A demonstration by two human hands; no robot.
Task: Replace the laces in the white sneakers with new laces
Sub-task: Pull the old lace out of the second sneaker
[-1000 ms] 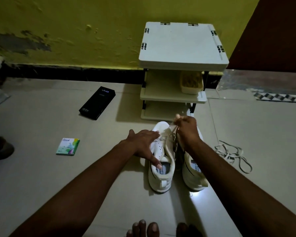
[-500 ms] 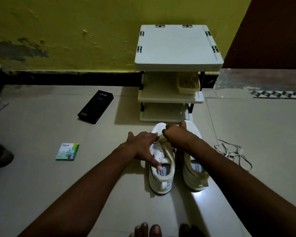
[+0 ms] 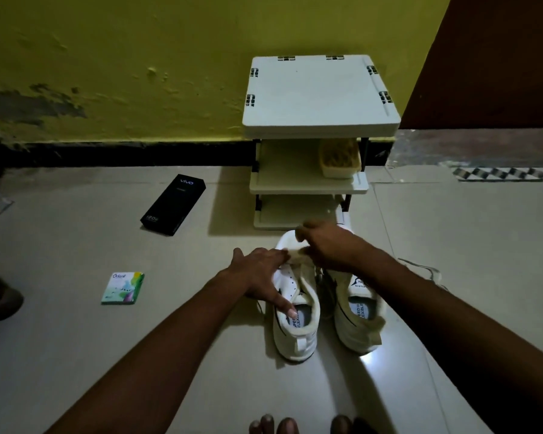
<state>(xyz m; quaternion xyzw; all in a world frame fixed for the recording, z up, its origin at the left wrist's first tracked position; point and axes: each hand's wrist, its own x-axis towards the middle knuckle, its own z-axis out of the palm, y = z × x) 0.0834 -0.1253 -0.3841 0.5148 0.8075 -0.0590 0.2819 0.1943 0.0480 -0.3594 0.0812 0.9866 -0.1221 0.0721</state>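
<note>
Two white sneakers stand side by side on the floor, toes pointing away from me. My left hand [image 3: 259,274] rests on the left sneaker [image 3: 295,327], fingers spread, one fingertip at the collar. My right hand [image 3: 325,245] hovers over the toe end of that sneaker, fingers curled, pinching a pale lace [image 3: 297,253] near the eyelets. The right sneaker [image 3: 358,321] stands partly behind my right forearm. A loose pile of laces [image 3: 427,272] lies on the floor to the right, partly hidden by my arm.
A white three-tier rack [image 3: 320,98] stands against the yellow wall just beyond the sneakers, a small basket [image 3: 340,159] on its middle shelf. A black box [image 3: 173,203] and a small green packet [image 3: 123,288] lie on the floor to the left. My toes [image 3: 276,424] show at the bottom edge.
My right hand came down from a raised pull above the sneakers and moved left to the left sneaker's toe end. My left hand stayed on the left sneaker.
</note>
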